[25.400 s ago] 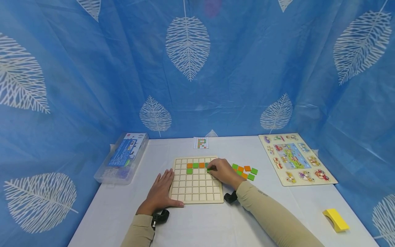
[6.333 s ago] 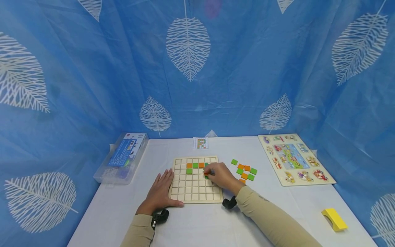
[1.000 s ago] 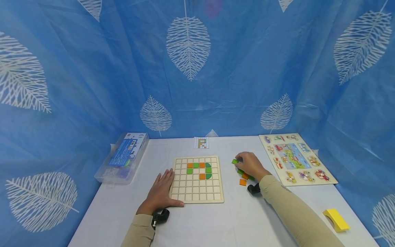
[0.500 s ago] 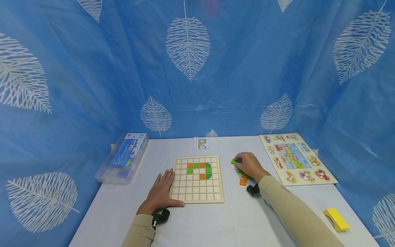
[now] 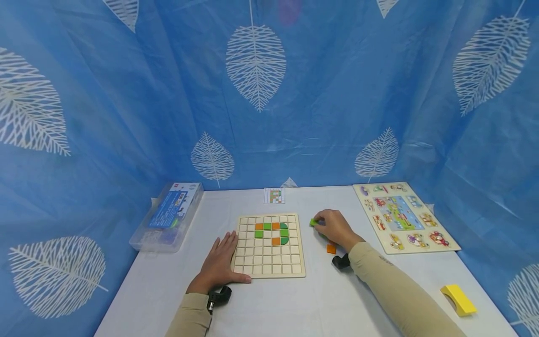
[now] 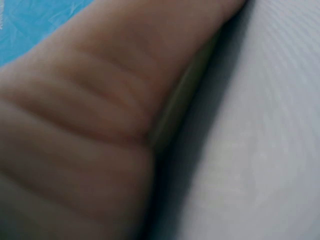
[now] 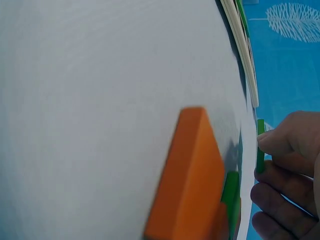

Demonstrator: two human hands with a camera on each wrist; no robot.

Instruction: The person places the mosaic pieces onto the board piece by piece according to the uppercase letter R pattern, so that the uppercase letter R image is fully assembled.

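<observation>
Head view: right hand, pinching a green tile, has shifted it slightly left, nearer but not yet on the grid board; left hand, fingers extended, touches the board's left edge.

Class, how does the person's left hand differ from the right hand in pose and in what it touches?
The left hand lies with fingers straight, while the right hand has fingers bent. The left hand rests at the left edge of the grid board; the right hand pinches a green tile, off to the board's right. Both come out of tan sleeves, with a small black device at each wrist.
</observation>
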